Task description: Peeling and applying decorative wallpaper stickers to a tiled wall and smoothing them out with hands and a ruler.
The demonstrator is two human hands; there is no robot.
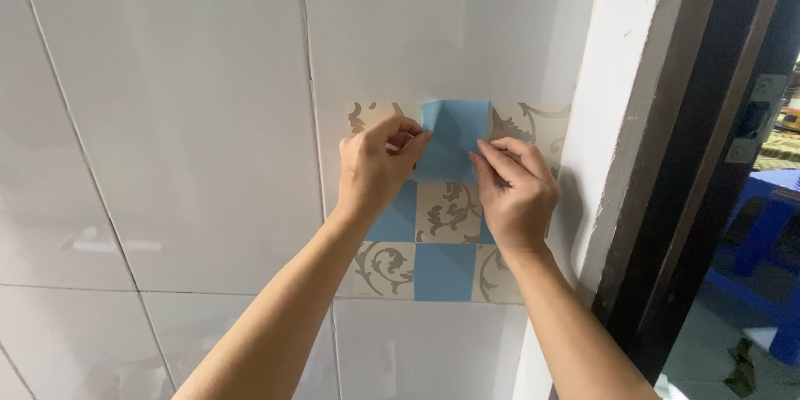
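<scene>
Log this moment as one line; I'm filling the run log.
left hand: pinching patterned sticker sheet | right hand: pinching its top | sheet: on white wall tile

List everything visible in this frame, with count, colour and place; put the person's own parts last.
patterned sticker sheet: one, blue squares alternating with cream squares bearing grey scrollwork, flat against the wall at centre, both hands on its upper part
wall tiles: several, glossy white, large, filling the left and centre
door frame: one, white with chipped paint, right of the sheet
dark frame edge: one, black-brown, further right
blue furniture: blue, far right beyond the doorway; kind and count unclear
left hand: one, fingers pinching at the sheet's top blue square
right hand: one, fingertips pressing the same square's right side
</scene>
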